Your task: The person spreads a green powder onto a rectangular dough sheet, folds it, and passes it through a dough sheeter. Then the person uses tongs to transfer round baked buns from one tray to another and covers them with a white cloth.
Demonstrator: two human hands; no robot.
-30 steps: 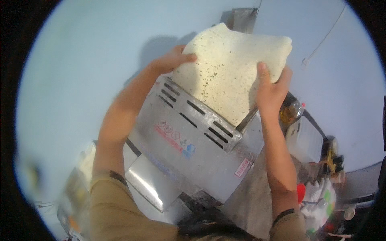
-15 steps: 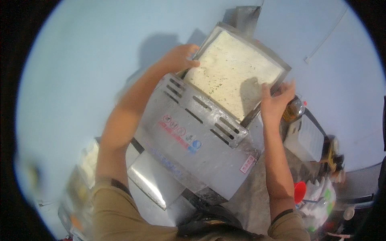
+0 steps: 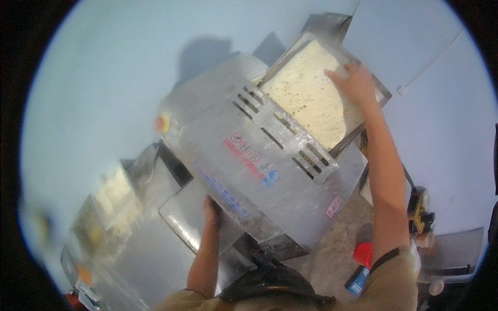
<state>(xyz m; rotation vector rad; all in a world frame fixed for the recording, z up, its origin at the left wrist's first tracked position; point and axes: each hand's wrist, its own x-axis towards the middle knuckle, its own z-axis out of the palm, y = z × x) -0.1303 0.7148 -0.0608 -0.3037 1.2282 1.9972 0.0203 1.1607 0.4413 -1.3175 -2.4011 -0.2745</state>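
A pale, dark-speckled sheet of dough [image 3: 303, 93] lies in the metal tray [image 3: 384, 88] at the top of a steel dough-rolling machine [image 3: 295, 207]. My right hand [image 3: 358, 85] reaches over the tray's right part, fingers and thumb apart, at the dough's far right side; whether it presses on the sheet I cannot tell. Low at the machine's near side, my left hand [image 3: 211, 208] is beside the shiny metal chute [image 3: 181, 212]. Its fingers are mostly hidden under the machine's lower edge.
A red-and-yellow knob [image 3: 162, 123] sticks out on the machine's left end. Pale floury stuff [image 3: 116, 194] fills a container at the left, by a steel worktop [image 3: 124, 264]. A red cup [image 3: 363, 254] and a blue packet [image 3: 358, 280] are at the lower right.
My left hand has left the tray's left side and dropped to the machine's lower front. My right hand has moved farther up over the dough. The view has shifted, showing more worktop.
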